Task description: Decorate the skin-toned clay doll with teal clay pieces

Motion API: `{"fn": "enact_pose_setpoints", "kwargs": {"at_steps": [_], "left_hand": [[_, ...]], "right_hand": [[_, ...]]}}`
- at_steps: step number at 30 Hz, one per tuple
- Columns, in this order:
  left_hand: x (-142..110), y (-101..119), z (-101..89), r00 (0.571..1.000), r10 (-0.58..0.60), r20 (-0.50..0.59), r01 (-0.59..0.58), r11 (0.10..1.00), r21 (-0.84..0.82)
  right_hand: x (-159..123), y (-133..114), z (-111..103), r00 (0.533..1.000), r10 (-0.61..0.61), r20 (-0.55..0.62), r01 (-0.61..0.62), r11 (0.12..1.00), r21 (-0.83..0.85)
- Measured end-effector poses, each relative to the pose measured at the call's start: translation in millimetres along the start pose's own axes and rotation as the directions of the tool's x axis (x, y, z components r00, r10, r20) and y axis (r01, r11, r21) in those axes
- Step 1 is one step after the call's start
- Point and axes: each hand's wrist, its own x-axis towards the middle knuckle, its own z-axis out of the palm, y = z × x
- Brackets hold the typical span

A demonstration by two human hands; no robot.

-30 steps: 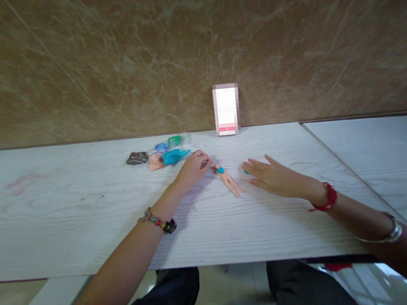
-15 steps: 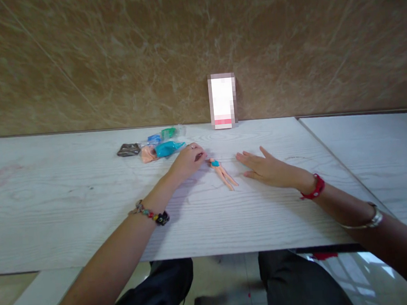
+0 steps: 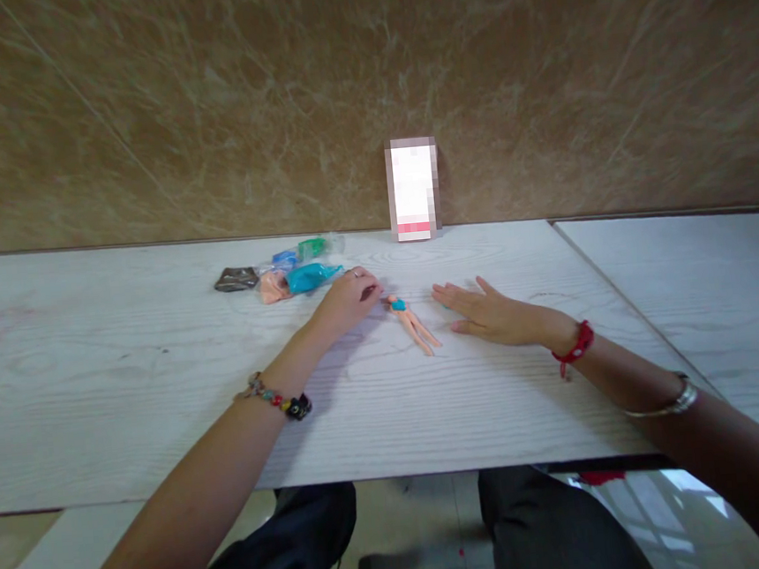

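A small peach clay figure [image 3: 410, 319] with a blue top lies on the white wood-grain table [image 3: 338, 421], its legs slanting down to the right. My left hand [image 3: 354, 294] is beside the figure's head, fingers curled together in a pinch. What these fingers hold, if anything, is too small to tell. Palm down to the right of the figure, my right hand [image 3: 488, 312] lies flat with its fingers stretched out. A faint bluish speck shows by its fingers, perhaps a bit of clay. It stays apart from the figure.
Bags of clay lie left of my left hand: turquoise [image 3: 309, 277], peach [image 3: 274, 287], green [image 3: 313, 248], blue [image 3: 284, 259] and dark brown [image 3: 236, 279]. A phone with a blurred screen [image 3: 413, 189] leans on the brown marbled wall [image 3: 204, 105]. A seam [image 3: 619, 290] crosses the table at right.
My right hand has shifted slightly left, toward the figure. My left hand keeps its pinch by the figure's head. The whole view has moved a little.
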Motion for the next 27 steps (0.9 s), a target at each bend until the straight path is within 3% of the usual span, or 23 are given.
{"fn": "enact_pose_setpoints", "kwargs": {"at_steps": [6, 10, 14, 20, 25, 27], "left_hand": [[0, -3, 1.2, 0.999, -0.029, -0.032, 0.029, 0.999, -0.021], [1, -2, -0.2, 0.999, -0.029, -0.02, 0.029, 1.0, -0.001], [1, -2, -1.4, 0.999, -0.041, -0.017, 0.041, 0.999, -0.001], [1, -2, -0.6, 1.0, -0.016, -0.01, 0.017, 0.999, 0.028], [1, -3, -0.4, 1.0, -0.027, 0.004, 0.027, 0.999, 0.035], [2, -4, -0.5, 0.999, -0.033, 0.005, 0.033, 0.999, 0.028]], "right_hand": [[2, -4, -1, 0.994, -0.049, 0.095, 0.045, 0.998, 0.044], [4, -4, -1, 0.999, 0.014, 0.033, -0.014, 1.0, 0.013], [1, 0, -2, 0.999, -0.029, 0.045, 0.026, 0.997, 0.071], [11, 3, -3, 0.985, -0.084, -0.15, 0.085, 0.996, 0.002], [25, 0, 0, 0.936, 0.005, -0.351, -0.018, 0.999, -0.034], [27, -3, 1, 0.923, 0.047, -0.382, -0.053, 0.999, -0.007]]}}
